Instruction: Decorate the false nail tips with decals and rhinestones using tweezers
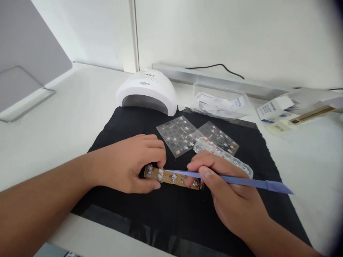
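Nail tips sit in a row on a wooden strip [173, 177], which lies flat on a black mat [166, 210] near the middle of the head view. The left hand [128, 164] rests on the mat at the strip's left end, its fingers curled down and pinching that end between thumb and fingertips, so the strip is held in place. The right hand [227, 192] is closed like a pen grip around a blue stick tool [241, 182]; the tool's narrow end points left and meets the strip near one of the nail tips [160, 175], while its flat, wider end juts out to the right past the hand.

Just behind the hands, two clear sticker sheets [179, 135] lie on the mat, partly overlapping, and a clear strip of more tips [235, 162] runs beside the right hand. A white nail lamp [147, 91] stands at the mat's far edge. To its right are a clear plastic tray [219, 103] with paper packets and a small white box [273, 109], both on the white table [66, 117].
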Action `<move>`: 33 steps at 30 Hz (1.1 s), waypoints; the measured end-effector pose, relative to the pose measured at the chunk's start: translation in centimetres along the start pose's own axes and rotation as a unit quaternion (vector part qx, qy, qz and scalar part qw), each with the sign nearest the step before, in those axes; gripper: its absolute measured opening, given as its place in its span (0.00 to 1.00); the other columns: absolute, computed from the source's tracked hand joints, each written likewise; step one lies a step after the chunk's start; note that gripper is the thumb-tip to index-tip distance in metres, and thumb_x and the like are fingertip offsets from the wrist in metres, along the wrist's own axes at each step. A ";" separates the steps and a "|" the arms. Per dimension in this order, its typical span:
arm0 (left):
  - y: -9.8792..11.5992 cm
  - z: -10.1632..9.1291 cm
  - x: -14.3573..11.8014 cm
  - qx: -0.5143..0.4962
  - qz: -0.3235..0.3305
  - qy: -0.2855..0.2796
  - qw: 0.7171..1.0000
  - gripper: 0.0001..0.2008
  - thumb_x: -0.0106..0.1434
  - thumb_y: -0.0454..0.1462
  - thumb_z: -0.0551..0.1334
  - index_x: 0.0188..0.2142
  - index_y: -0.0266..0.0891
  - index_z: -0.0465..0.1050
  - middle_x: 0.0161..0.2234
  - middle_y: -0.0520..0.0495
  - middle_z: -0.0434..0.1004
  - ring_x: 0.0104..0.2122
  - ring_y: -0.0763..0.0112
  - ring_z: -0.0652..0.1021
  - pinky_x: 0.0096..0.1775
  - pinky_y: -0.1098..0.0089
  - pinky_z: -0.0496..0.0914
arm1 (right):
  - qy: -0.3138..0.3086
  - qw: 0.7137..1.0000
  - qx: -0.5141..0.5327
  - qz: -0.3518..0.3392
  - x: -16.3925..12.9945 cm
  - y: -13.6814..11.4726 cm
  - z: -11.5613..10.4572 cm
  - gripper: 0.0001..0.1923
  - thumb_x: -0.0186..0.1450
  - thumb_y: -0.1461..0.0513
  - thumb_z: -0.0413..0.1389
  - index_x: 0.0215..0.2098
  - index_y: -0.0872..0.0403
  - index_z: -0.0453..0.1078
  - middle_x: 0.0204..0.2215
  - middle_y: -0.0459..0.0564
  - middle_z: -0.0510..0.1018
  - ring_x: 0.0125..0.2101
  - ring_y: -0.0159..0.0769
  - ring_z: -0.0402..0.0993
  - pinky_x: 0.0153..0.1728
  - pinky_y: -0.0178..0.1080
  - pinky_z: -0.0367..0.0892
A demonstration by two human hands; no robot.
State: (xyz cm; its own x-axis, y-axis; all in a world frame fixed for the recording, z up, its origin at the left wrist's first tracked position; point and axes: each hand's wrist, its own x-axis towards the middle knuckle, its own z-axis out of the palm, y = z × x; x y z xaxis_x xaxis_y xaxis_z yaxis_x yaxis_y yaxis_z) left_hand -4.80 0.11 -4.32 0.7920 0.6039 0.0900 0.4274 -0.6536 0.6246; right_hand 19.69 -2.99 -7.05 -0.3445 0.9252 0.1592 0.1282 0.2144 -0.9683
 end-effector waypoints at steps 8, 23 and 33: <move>-0.1 -0.1 0.0 0.005 0.003 0.000 1.000 0.09 0.57 0.35 0.68 0.36 0.36 0.71 0.38 0.46 0.75 0.38 0.64 0.73 0.41 0.64 0.66 | 0.001 0.999 -0.032 -0.015 0.1 -0.1 0.0 0.12 0.71 0.66 0.52 0.37 0.45 0.76 0.29 0.40 0.79 0.30 0.26 0.76 0.32 0.26 0.72; 0.0 -0.1 0.0 0.007 -0.008 -0.002 1.000 0.09 0.57 0.35 0.68 0.36 0.36 0.71 0.38 0.46 0.75 0.38 0.64 0.72 0.42 0.63 0.66 | 0.000 1.000 0.006 0.001 0.0 0.0 -0.2 0.13 0.72 0.65 0.52 0.38 0.44 0.76 0.28 0.40 0.78 0.30 0.27 0.76 0.33 0.29 0.71; 0.0 -0.1 0.1 0.012 -0.002 -0.002 1.000 0.09 0.58 0.35 0.67 0.36 0.38 0.70 0.39 0.46 0.75 0.38 0.64 0.73 0.42 0.63 0.66 | 0.003 1.000 0.011 0.010 0.1 0.1 -0.2 0.12 0.72 0.65 0.52 0.36 0.48 0.76 0.29 0.42 0.79 0.28 0.28 0.76 0.32 0.32 0.70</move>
State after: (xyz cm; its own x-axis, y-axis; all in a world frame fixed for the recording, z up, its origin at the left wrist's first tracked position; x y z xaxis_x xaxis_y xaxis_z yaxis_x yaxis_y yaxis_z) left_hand -4.79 0.23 -4.27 0.7920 0.6046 0.0844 0.4410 -0.6622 0.6058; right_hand 19.86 -2.79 -7.06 -0.3372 0.9307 0.1415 0.1136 0.1894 -0.9753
